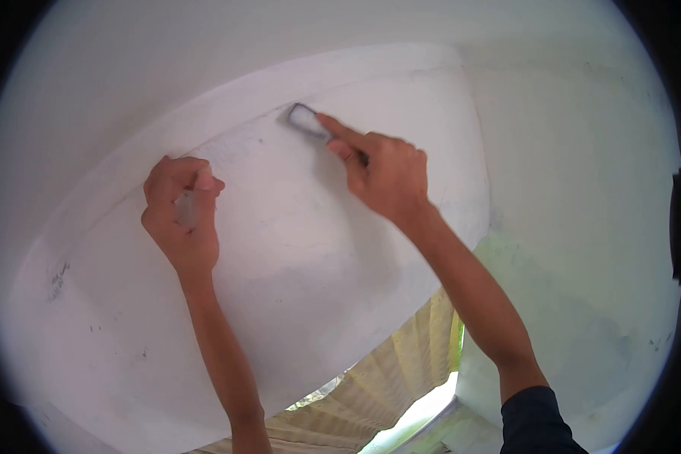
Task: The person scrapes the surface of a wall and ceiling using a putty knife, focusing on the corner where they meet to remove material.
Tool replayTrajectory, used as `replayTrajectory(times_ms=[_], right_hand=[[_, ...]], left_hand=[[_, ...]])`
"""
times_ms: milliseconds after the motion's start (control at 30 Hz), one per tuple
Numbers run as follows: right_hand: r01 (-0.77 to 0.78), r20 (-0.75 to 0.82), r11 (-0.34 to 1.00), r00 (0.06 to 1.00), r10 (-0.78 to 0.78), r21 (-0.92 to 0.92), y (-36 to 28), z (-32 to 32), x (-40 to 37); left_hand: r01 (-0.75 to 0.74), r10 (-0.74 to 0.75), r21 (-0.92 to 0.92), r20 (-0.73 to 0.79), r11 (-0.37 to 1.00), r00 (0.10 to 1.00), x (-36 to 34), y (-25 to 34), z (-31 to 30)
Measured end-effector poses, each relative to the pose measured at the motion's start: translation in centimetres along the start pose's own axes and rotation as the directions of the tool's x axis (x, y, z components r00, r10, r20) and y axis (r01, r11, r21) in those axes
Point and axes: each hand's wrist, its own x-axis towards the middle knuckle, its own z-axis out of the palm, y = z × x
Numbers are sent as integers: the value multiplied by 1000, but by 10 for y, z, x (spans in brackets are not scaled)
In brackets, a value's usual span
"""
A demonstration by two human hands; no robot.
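A putty knife [306, 121] is in my right hand [393, 170], which is closed around its handle. The forefinger stretches along the tool toward the blade. Its pale, dark-edged blade lies against the white wall [280, 234], just under a long seam near the ceiling. To the left, my left hand [180, 208] is raised in front of the same wall, fingers curled and thumb pressed to them. A pale patch shows through the gap of the curl. Whether anything small is pinched there I cannot make out.
Below the wall hangs a pleated beige curtain [390, 378] with bright light at its edges. A second, greenish wall [575, 227] meets the white one at a corner on the right. Dark scuffs [59, 280] mark the left part of the white wall.
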Motion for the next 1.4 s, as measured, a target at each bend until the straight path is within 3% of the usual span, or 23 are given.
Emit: replayTrajectory(times_ms=[100,233,300,400,467,533,600,733,800,833,900,1000,1133,1267,1400], right_hand=[[-45,-16,999,999,45,10,10,-1,6],[-73,-43,997,996,73,-16,-1,8,-2],[-40,-63,999,997,40,5,-7,14,-6],[64,-114,994,991,-73,-84,8,21,-5],[-113,19,992,993,115,-50,17,2,4],[-174,56,985,983,173,10,5,4,2],[-190,78,981,979,187,35,-9,0,-5],[-60,75,997,995,63,-46,-18,10,-5],[-183,29,983,983,182,15,11,-1,3],[-253,116,963,963,243,87,17,-10,8],[-203,49,979,978,201,27,5,-2,6],[-119,18,990,992,121,-74,-6,3,-7],[-35,15,995,999,37,-97,2,3,-4],[-174,43,983,983,177,-58,2,4,-3],[-191,-24,979,981,194,75,-14,15,-13]], left_hand=[[128,-137,-179,-34,975,990,0,4,1],[103,-106,-139,-14,985,994,0,5,1],[161,-167,-173,-17,972,986,0,6,1],[77,-79,-94,-12,993,997,0,2,-2],[71,-72,-134,0,988,997,-2,2,-3],[99,-104,-153,-20,983,994,-1,3,-1],[169,-173,-155,-13,973,985,-2,7,0],[46,-48,-94,-21,994,999,0,-1,-3],[50,-52,-118,-12,992,999,-1,-2,-6],[100,-105,-157,-18,982,994,-1,0,-5],[206,-216,-236,-21,950,976,-1,7,0],[57,-57,-54,-5,997,998,-3,0,0],[66,-67,-65,-13,996,998,-2,1,-3],[66,-67,-102,-4,993,998,0,2,-1],[78,-78,-97,-5,992,997,-4,4,0]])
